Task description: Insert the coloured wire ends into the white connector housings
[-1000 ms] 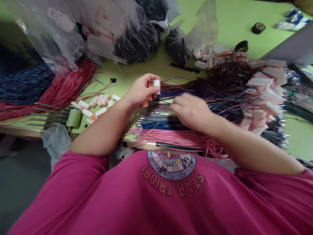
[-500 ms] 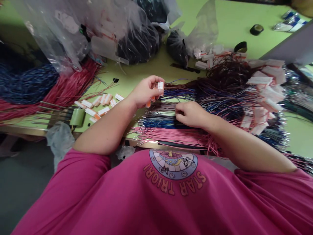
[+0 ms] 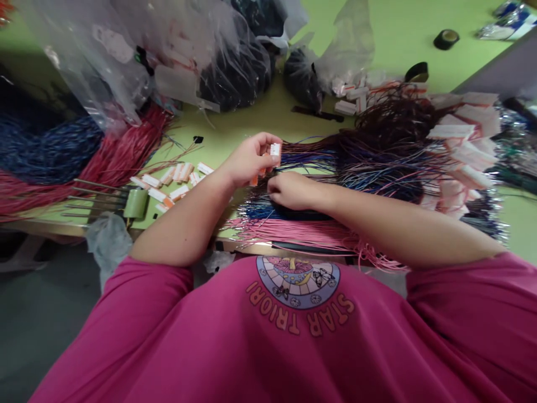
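Note:
My left hand (image 3: 254, 159) is closed around a white and orange connector (image 3: 275, 150), with more orange showing under its fingers. Brown and blue wires (image 3: 308, 159) stretch to the right from beside that connector. Just below it, my right hand (image 3: 289, 190) is over the rows of loose wires, its fingers pinched together; what lies between the fingertips is hidden. Under this hand and forearm run blue wires (image 3: 255, 210) with bare tips at the left. Nearest my body lies a row of pink wires (image 3: 293, 229).
Loose white and orange connectors (image 3: 157, 195) lie left of my left arm, beside a green cylinder (image 3: 136, 203) with metal rods. Red wires (image 3: 121, 145) spread at far left. Plastic bags (image 3: 235, 67) stand behind. Wired connectors (image 3: 470, 151) pile up at right, and tape rolls (image 3: 446, 39) lie beyond.
My right hand has moved left along the wires, closer to the left hand. The left hand keeps the connector in nearly the same place.

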{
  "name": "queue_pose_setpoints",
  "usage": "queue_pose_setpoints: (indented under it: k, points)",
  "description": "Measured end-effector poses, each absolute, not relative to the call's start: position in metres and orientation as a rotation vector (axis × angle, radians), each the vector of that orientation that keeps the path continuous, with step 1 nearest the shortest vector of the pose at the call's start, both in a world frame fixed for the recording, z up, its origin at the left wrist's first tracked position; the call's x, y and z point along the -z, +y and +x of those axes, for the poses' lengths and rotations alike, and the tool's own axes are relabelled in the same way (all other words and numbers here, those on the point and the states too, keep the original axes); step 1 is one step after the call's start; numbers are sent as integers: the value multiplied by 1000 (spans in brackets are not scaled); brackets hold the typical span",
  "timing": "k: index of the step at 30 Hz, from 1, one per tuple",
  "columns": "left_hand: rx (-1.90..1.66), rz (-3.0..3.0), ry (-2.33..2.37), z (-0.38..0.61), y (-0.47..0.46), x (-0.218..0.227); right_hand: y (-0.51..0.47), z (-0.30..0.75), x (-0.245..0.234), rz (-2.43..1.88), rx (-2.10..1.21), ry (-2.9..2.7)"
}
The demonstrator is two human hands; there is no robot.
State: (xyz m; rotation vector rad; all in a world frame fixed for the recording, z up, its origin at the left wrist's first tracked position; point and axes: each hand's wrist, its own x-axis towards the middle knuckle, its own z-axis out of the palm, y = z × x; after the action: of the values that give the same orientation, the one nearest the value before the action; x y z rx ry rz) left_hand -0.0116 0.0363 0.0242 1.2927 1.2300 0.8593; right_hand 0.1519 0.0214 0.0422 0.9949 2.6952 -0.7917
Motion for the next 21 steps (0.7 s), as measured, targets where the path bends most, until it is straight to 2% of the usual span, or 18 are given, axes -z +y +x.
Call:
queue_pose_setpoints:
  k: [3,9,11,13,16,18,21]
  points:
    - [-876,1317,1245,-12,36,-25,31,149,-46,1037,887,2665]
    - [-847,1259,1210,-13,37,-25,8,182,-60,1174,282,2718]
    - [-853,1230,1184,-13,37,-25,5,193,-65,1148,361,2783]
    - [-849,1190,1140,-14,36,-26,11,201,-67,1205,589,2925]
    - [-825,1099,1042,-15,35,-27,27,208,-61,1519,863,3069]
    - [-808,1040,983,-15,33,-26,35,211,-52,1711,902,3071]
    - [-794,1009,942,-14,32,-25,38,211,-39,1781,860,3107]
